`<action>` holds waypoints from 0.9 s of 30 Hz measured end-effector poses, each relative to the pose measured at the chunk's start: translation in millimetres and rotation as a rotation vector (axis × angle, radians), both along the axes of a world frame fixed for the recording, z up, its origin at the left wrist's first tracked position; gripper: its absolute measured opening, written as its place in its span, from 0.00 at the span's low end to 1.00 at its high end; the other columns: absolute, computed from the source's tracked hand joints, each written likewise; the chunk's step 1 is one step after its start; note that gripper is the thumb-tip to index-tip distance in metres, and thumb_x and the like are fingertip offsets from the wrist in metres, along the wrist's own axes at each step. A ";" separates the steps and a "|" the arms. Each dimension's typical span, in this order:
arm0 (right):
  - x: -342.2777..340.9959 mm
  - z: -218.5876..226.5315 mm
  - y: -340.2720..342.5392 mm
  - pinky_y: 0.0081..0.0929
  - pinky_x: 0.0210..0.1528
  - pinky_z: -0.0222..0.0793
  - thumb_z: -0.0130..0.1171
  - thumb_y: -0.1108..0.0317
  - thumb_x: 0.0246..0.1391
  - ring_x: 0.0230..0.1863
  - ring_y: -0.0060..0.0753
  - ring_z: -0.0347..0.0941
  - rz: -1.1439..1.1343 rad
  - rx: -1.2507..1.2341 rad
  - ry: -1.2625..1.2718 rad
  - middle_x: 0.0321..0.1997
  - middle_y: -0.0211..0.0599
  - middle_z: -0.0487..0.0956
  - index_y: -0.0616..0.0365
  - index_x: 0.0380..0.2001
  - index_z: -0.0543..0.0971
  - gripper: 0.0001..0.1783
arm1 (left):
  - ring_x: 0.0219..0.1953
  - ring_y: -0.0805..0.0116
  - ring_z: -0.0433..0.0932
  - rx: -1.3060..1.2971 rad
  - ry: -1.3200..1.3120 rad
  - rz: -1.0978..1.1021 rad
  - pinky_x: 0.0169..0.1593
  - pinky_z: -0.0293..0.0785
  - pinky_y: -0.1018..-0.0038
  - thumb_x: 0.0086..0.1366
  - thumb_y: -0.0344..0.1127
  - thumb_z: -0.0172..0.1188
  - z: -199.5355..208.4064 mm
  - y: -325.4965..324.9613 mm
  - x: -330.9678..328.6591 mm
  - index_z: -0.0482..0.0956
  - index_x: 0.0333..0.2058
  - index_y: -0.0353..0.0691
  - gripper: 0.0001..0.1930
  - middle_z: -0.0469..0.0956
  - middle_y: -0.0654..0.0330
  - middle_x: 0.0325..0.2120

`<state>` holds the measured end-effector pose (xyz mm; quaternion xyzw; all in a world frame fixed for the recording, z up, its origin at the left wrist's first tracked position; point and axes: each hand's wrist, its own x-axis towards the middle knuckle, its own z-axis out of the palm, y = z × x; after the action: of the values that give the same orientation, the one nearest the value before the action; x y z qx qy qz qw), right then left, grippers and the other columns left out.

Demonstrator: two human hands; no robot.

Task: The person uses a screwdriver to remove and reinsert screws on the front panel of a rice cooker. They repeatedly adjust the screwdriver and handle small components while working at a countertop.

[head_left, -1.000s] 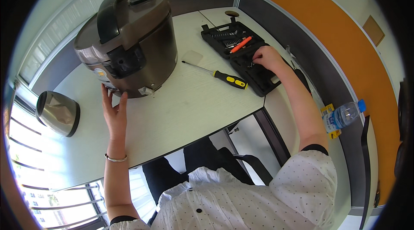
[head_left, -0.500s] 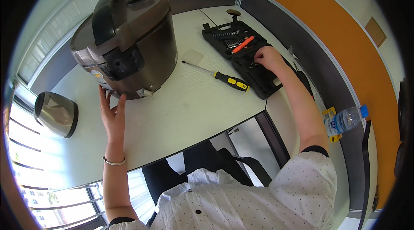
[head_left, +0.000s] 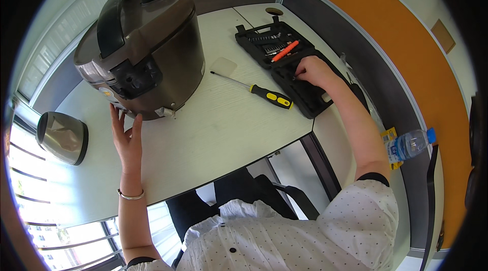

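A large brown rice cooker (head_left: 178,55) with a black handle stands at the back left of the desk. Against its lower front rests my left hand (head_left: 127,141), fingers spread and holding nothing. My right hand (head_left: 314,72) reaches into a lower section of an open black tool case (head_left: 297,90), its fingers pinched together. Whatever is between those fingertips is too small to make out. Bits and an orange-handled tool (head_left: 284,51) lie in the case's far half. Between cooker and case lies a screwdriver (head_left: 272,97) with a black and yellow handle, its shaft pointing toward the cooker.
A small metallic appliance (head_left: 62,138) stands at the left. A pale translucent square (head_left: 223,66) lies beside the cooker on the white desk (head_left: 223,134). To the right are a water bottle (head_left: 409,145) and a yellow packet. Grey and orange partitions border the desk.
The view has shifted slightly, so the cooker and my left hand appear a little farther left. My right hand stays in the case, with only a small shift of its fingers.
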<state>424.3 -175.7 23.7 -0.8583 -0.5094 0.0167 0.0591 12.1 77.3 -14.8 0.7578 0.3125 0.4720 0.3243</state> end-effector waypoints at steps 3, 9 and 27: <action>1.9 -1.4 0.9 0.31 0.40 0.70 0.62 0.69 0.38 0.36 0.39 0.75 0.007 0.016 0.010 0.31 0.39 0.79 0.52 0.27 0.83 0.08 | 0.59 0.53 0.61 0.045 0.016 -0.007 0.39 0.74 0.79 0.58 0.35 0.60 -2.6 4.0 -2.8 0.50 0.62 0.40 0.37 0.53 0.51 0.61; 8.4 -7.3 -3.7 0.31 0.40 0.70 0.62 0.68 0.39 0.36 0.39 0.75 0.021 0.028 0.022 0.31 0.39 0.80 0.53 0.28 0.82 0.08 | 0.58 0.54 0.62 0.068 0.014 -0.003 0.38 0.74 0.79 0.58 0.34 0.60 -4.1 5.2 -2.0 0.50 0.62 0.40 0.36 0.53 0.51 0.61; 4.0 -11.2 -7.2 0.34 0.39 0.69 0.61 0.70 0.38 0.35 0.42 0.73 0.093 0.168 -0.065 0.29 0.40 0.78 0.56 0.24 0.81 0.05 | 0.57 0.54 0.63 0.031 0.003 0.009 0.39 0.77 0.77 0.56 0.31 0.61 3.9 -0.2 -0.2 0.51 0.61 0.38 0.37 0.57 0.47 0.58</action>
<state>428.2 -182.9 12.4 -0.8259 -0.5500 -0.0509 0.1134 11.8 77.1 -10.9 0.7622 0.3090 0.4769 0.3100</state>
